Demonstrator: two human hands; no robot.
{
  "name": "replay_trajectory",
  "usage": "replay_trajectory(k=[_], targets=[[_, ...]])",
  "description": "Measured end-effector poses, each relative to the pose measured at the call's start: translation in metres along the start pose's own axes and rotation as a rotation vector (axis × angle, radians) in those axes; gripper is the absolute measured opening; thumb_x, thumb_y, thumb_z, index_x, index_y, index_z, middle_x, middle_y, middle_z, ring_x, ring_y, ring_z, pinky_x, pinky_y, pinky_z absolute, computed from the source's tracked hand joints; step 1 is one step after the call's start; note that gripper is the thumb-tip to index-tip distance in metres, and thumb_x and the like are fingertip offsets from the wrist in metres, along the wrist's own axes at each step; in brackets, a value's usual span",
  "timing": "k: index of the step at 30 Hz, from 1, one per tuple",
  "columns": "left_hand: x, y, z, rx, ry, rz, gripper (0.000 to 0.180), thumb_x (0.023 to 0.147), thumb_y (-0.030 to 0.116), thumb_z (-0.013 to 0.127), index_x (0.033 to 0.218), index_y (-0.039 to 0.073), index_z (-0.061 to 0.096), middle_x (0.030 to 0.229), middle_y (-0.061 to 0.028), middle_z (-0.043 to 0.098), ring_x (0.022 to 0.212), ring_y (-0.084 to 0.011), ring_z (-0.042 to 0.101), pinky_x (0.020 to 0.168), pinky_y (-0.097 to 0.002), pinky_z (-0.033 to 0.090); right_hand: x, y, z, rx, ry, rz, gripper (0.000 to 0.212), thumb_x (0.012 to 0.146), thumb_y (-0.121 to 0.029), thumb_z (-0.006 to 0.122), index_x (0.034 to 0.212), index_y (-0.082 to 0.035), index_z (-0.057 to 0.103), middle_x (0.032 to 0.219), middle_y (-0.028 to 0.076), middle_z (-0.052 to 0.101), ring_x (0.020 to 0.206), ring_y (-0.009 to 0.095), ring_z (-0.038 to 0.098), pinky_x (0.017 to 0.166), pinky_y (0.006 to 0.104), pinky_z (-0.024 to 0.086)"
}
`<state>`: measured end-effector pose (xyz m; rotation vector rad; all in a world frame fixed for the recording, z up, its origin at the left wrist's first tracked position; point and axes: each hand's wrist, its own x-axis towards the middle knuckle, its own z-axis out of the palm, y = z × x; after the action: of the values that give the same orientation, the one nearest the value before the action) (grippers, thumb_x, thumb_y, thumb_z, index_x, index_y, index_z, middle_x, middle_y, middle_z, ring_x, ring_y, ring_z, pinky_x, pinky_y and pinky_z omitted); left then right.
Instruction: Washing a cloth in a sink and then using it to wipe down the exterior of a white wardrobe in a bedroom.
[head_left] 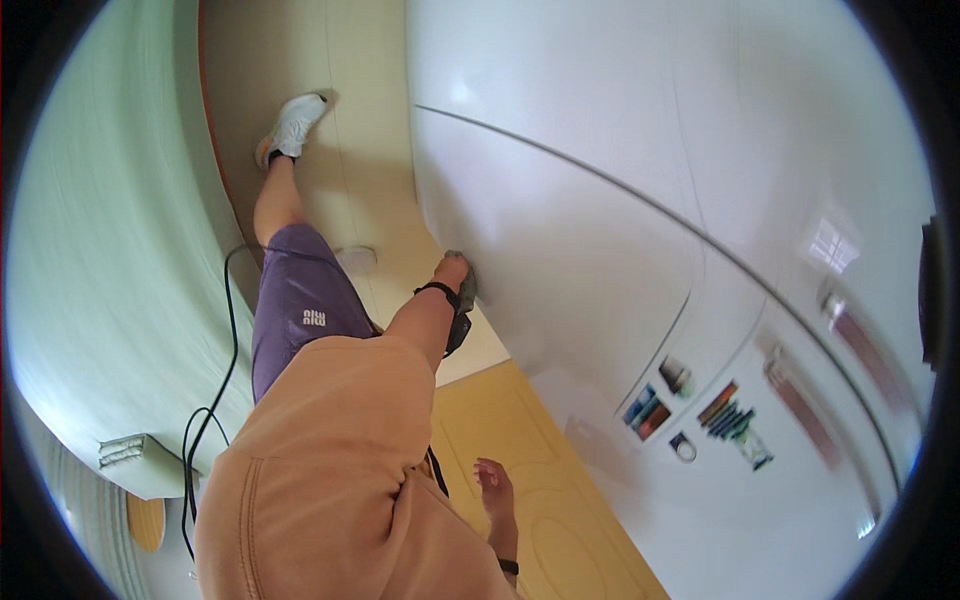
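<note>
My left hand (pixel 452 267) reaches out from a wide tan sleeve (pixel 330 450) and has a black band at its wrist. Its fingers are closed on a grey cloth (pixel 468 289), pressed low against a glossy white panel (pixel 560 200). Part of the cloth is hidden behind the hand and wrist. My right hand (pixel 494 486), also with a dark wristband, hangs lower in the picture in front of a yellow panelled door (pixel 550 500). Its fingers are apart and loosely bent, with nothing seen in them.
A dark seam (pixel 600 180) crosses the white panel, which bears several magnets (pixel 735 420) and two long handles (pixel 805 410). At left are pale green drapery (pixel 110 230) and a black cable (pixel 232 320). My leg in purple shorts (pixel 295 290) and white shoe (pixel 295 123) stands on beige floor.
</note>
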<state>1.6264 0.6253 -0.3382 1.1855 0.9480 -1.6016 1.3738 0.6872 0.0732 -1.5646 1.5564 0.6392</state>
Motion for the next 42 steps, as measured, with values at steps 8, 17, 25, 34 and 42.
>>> replay_trajectory(k=[8, 17, 25, 34, 42], targets=[[0.008, 0.283, -0.075, 0.291, 0.3, 0.637, 0.033, 0.09, 0.016, 0.036, 0.093, -0.003, 0.062, 0.108, -0.0241, 0.06, 0.093, -0.0403, 0.06, 0.08, -0.0495, 0.048, 0.013, -0.128, 0.054, -0.011, -0.088, 0.081, 0.02, 0.094, -0.015, 0.052, 0.11, -0.005, 0.058, 0.099, 0.007, 0.064, 0.089, 0.016, 0.061, 0.08, 0.0282, 0.048], [-0.243, 0.651, -0.212, -0.208, -0.078, 0.848, 0.049, 0.091, 0.04, 0.048, 0.115, -0.002, 0.055, 0.11, -0.0169, 0.061, 0.098, -0.0289, 0.06, 0.084, -0.039, 0.047, 0.06, -0.37, 0.09, -0.181, -0.159, -0.3, 0.021, 0.093, -0.016, 0.054, 0.108, -0.004, 0.059, 0.097, 0.007, 0.065, 0.088, 0.016, 0.061, 0.079, 0.028, 0.049], [-0.557, 0.576, -0.294, -0.23, -0.859, 0.912, 0.04, 0.09, 0.03, 0.058, 0.118, 0.002, 0.054, 0.117, -0.0105, 0.059, 0.105, -0.023, 0.058, 0.09, -0.0372, 0.046, 0.055, -0.574, 0.117, -0.406, -0.123, -0.826, 0.022, 0.089, -0.017, 0.057, 0.108, -0.006, 0.059, 0.1, 0.014, 0.062, 0.086, 0.026, 0.061, 0.075, 0.0343, 0.048], [-0.641, 0.546, -0.339, 0.898, -0.08, 1.589, 0.017, 0.086, 0.012, 0.06, 0.101, 0.003, 0.06, 0.083, -0.0181, 0.061, 0.071, -0.0303, 0.06, 0.066, -0.0338, 0.048, 0.025, -0.708, 0.137, -0.23, -0.232, -1.11, 0.02, 0.089, -0.016, 0.058, 0.106, -0.005, 0.059, 0.098, 0.013, 0.06, 0.088, 0.026, 0.059, 0.079, 0.0337, 0.047], [-0.649, 0.587, -0.349, 0.96, -0.078, 1.506, 0.031, 0.087, 0.01, 0.062, 0.117, 0.003, 0.056, 0.098, -0.01, 0.062, 0.09, -0.012, 0.054, 0.08, -0.0279, 0.045, 0.023, -0.862, 0.156, 0.371, -0.422, -1.335, 0.052, 0.076, -0.027, 0.075, 0.117, -0.005, 0.053, 0.113, 0.009, 0.058, 0.097, 0.02, 0.057, 0.087, 0.035, 0.045]])
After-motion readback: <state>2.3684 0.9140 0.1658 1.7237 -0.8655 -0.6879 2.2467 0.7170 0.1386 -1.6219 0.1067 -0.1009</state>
